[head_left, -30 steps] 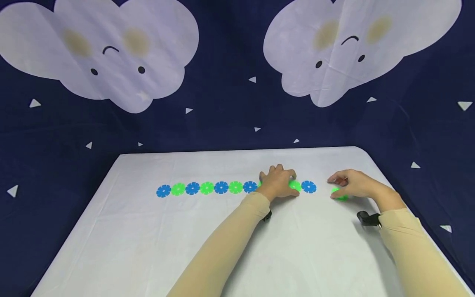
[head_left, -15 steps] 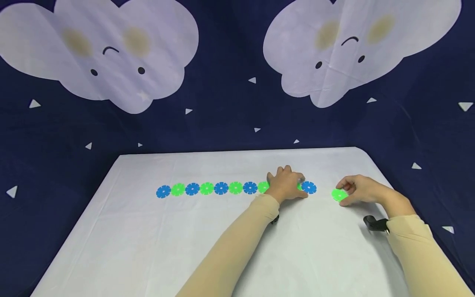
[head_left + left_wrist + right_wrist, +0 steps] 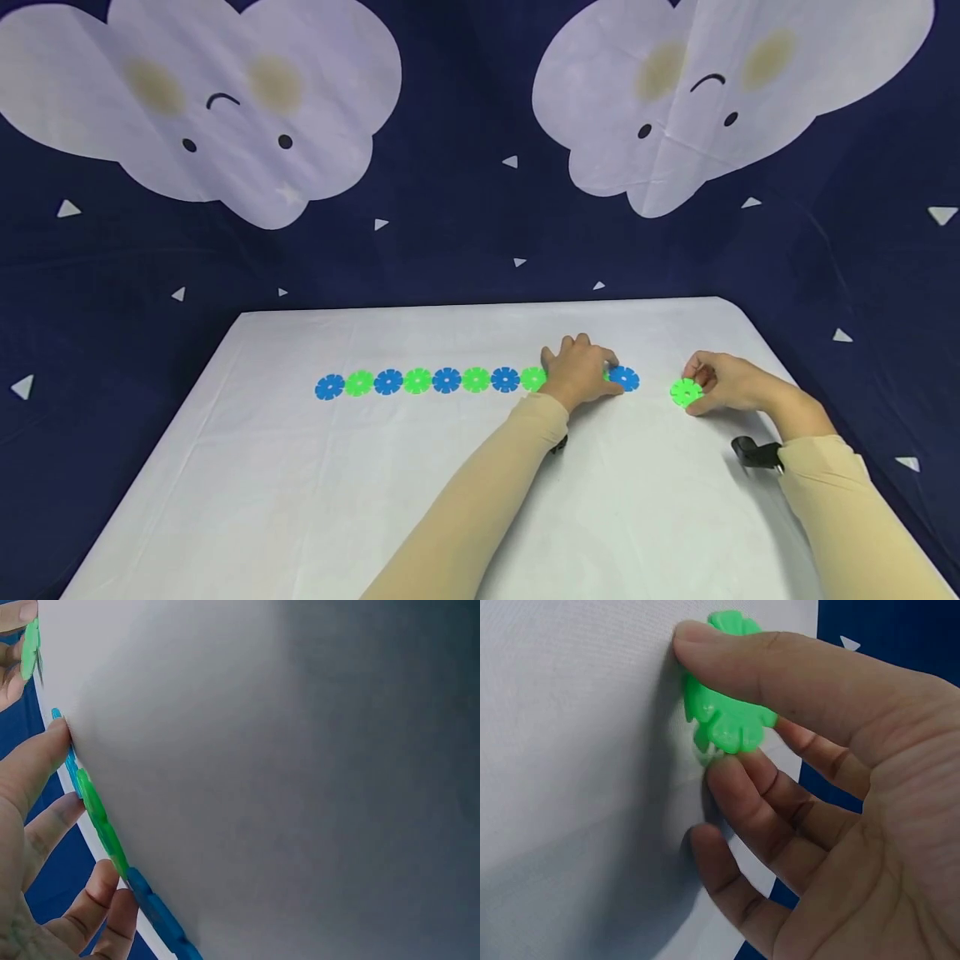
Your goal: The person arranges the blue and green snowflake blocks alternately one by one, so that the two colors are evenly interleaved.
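A row of interlocking plastic snowflake discs [image 3: 447, 380], alternating blue and green, lies across the white table. My left hand [image 3: 577, 372] is over the row's right part and hides some of it. Its thumb and index finger hold the blue snowflake disc [image 3: 627, 379] at the right end by its edges. In the left wrist view the other fingertips rest along a green disc [image 3: 103, 825] and a darker blue disc [image 3: 159, 915]. To the right, my right hand [image 3: 733, 385] pinches a separate green snowflake disc [image 3: 684, 392], tilted up, between thumb and fingers, apart from the row.
The white tabletop [image 3: 247, 483] stretches in front of the row and to both sides. Behind it hangs a dark blue cloth [image 3: 450, 258] printed with clouds and small triangles. A black wrist-camera mount [image 3: 753, 452] sits beneath my right wrist.
My left hand has slid right along the row to the end blue disc. My right hand has drawn back slightly to the right, and its green disc now shows more fully, tilted up.
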Demonstrator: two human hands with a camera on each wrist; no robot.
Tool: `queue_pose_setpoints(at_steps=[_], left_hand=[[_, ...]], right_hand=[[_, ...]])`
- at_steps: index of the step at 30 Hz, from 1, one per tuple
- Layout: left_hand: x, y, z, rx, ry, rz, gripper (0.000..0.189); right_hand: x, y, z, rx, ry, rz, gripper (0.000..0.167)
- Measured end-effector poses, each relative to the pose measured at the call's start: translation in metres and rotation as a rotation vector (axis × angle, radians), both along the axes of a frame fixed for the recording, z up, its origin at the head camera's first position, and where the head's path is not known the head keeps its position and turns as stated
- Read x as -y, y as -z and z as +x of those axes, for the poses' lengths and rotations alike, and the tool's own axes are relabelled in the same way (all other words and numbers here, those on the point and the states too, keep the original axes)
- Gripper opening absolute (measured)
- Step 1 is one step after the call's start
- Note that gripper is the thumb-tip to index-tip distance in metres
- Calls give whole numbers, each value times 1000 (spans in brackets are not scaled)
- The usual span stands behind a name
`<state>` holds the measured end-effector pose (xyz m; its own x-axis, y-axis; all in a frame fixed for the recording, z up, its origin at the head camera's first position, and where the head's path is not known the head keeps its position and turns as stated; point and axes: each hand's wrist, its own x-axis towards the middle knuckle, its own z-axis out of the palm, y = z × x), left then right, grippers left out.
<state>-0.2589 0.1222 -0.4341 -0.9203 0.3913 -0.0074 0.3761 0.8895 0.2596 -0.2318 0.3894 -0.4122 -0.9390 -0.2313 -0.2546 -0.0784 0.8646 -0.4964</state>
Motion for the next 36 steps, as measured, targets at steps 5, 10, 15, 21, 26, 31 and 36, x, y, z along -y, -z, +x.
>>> queue_pose_setpoints(at_steps=[5,10,15,21,26,31,36], left_hand=[[-2,1,0,20,-7,-3,47],[-5,0,1,17,8,-12,49],[-6,1,1,12,-2,-13,46],[-5,0,1,-2,-8,3,44],[-7,1,1,9,-10,7,44],[-9,1,0,9,-17,7,44],[-10,-1,1,13,-20,5,44]], right_hand=[[2,0,2,25,9,-33,59],[1,-1,2,22,-25,-22,64],[-1,-2,1,9,-67,17,61],[-1,-2,0,-23,-76,48,60],[0,-1,1,-74,-79,55,60],[2,-1,0,-123,-79,83,61],[3,-1,1,-137,-52,78,62]])
